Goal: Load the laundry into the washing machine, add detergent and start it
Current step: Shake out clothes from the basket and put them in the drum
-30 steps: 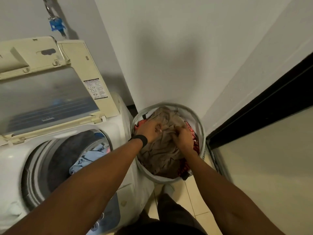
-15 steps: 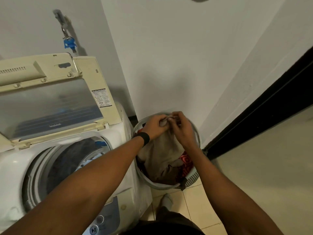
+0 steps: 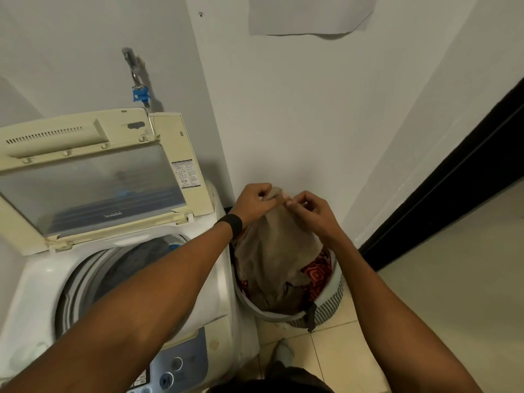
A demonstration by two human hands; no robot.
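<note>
Raised since a moment ago, the brown garment (image 3: 272, 251) trails from the basket (image 3: 334, 304). The left hand (image 3: 252, 202) and right hand (image 3: 312, 214) each have a pinching grip on its top, and it probably goes into the washing machine (image 3: 221, 293) next.

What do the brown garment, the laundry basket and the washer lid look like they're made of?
Brown garment: soft matte cloth, possibly cotton; it drapes and creases.
Laundry basket: seemingly fabric, with striped side, bound rim, black strap.
Washer lid: hard yellowed plastic frame around a smoky see-through pane.
</note>
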